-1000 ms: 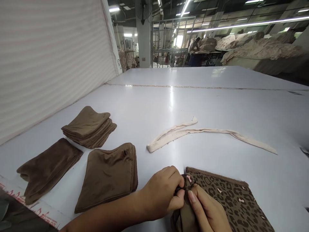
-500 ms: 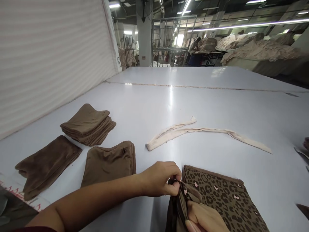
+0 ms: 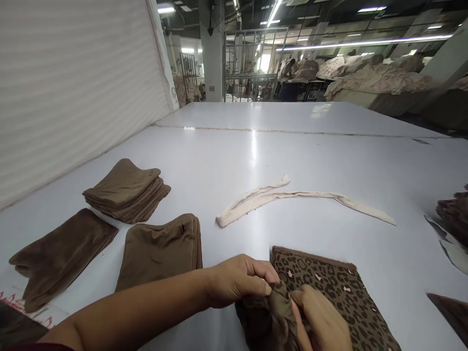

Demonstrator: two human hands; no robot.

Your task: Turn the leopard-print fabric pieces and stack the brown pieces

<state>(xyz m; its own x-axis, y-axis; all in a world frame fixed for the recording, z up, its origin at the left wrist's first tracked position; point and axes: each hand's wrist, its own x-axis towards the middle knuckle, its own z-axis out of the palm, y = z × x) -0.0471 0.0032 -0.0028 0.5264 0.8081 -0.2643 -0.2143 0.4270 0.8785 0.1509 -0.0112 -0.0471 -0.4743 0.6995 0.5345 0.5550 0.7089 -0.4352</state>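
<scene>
Between both hands hangs a bunched piece of brown fabric (image 3: 256, 319), its lower end cut off by the frame. My left hand (image 3: 243, 280) pinches its top edge between thumb and fingers. On the right side of the same cloth, my right hand (image 3: 320, 317) is closed on it, fingers partly hidden in the folds. Just behind and right of my right hand lies a leopard-print fabric stack (image 3: 329, 280) with small pink marks. Left of my left hand is a stack of smooth brown fabric pieces (image 3: 159, 248), partly covered by my forearm.
Farther left lie another brown stack (image 3: 126, 187) and dark plush pieces (image 3: 66, 256). A cream fabric strip (image 3: 263, 200) curves across the white table (image 3: 204, 156). Brown cloth (image 3: 455, 212) sits at the right edge. A white sheet (image 3: 80, 87) hangs at left; a person (image 3: 287, 73) bends over far back.
The brown fabric has been turned and bunched up between my hands, and my right hand has moved up nearer my left. The view has swung slightly to the right.
</scene>
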